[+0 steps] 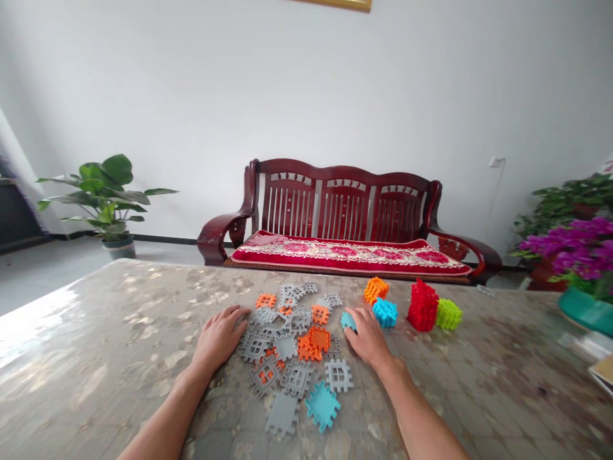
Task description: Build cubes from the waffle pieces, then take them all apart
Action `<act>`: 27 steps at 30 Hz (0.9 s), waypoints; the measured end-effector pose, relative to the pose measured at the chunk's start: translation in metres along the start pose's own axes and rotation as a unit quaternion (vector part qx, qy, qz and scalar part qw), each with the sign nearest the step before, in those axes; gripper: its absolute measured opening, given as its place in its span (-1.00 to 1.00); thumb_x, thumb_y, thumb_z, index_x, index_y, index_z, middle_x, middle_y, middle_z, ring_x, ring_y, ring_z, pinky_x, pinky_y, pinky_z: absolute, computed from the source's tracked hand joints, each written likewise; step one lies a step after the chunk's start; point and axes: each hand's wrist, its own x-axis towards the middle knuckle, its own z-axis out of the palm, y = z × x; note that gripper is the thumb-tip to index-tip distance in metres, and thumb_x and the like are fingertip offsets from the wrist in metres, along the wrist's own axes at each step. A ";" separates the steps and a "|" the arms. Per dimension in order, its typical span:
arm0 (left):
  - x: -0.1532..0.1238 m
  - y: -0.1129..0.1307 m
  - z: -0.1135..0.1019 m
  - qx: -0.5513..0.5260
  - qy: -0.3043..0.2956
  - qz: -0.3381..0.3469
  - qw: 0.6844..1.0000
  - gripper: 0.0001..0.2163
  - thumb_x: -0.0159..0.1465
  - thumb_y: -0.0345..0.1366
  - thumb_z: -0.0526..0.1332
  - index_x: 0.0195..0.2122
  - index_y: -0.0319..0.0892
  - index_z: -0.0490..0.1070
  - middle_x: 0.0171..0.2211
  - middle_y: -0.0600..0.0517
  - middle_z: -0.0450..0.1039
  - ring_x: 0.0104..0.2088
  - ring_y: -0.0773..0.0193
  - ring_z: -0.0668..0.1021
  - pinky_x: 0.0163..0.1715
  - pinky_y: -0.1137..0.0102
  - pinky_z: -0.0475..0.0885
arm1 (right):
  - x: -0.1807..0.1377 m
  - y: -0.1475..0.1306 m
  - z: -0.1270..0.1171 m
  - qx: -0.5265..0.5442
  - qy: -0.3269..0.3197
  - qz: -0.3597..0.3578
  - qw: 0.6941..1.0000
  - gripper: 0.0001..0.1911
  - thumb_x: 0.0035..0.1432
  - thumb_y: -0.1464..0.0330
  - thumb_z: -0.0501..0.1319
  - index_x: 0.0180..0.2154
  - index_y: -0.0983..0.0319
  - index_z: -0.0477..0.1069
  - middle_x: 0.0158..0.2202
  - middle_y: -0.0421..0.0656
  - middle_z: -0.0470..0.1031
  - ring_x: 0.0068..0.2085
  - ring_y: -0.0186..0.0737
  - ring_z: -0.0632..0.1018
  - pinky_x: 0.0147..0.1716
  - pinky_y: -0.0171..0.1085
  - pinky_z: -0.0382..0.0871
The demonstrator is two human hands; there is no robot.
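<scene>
A loose pile of interlocking plastic tiles with notched edges, mostly grey (286, 347) and some orange (320, 338), lies between my hands on the table. My left hand (221, 337) rests at the pile's left edge, fingers stretched out beside the grey tiles and nothing seen in them. On the pile's right side, my right hand (368, 337) has its thumb and fingers around a small teal tile (348, 321), partly hidden by the hand. A larger teal tile (322, 406) lies flat at the near end, beside a solid grey tile (283, 413).
Beyond my right hand stand stacks of orange (375, 290), blue (385, 312), red (423, 305) and lime-green (449, 314) tiles. Purple flowers in a teal pot (587, 310) occupy the table's right end. A wooden bench (342, 204) stands behind the patterned tabletop (119, 358).
</scene>
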 end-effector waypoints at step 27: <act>-0.003 0.005 -0.006 -0.005 0.007 -0.005 1.000 -0.62 0.33 -0.19 -0.01 0.09 0.02 0.46 0.17 0.00 0.42 0.16 0.15 0.44 0.18 0.22 0.26 | -0.032 -0.075 -0.055 0.048 -0.273 -0.225 0.934 -0.34 -0.34 -0.05 0.47 -0.20 0.11 0.44 -0.21 -0.22 0.42 -0.13 -0.13 0.41 -0.14 -0.21 0.23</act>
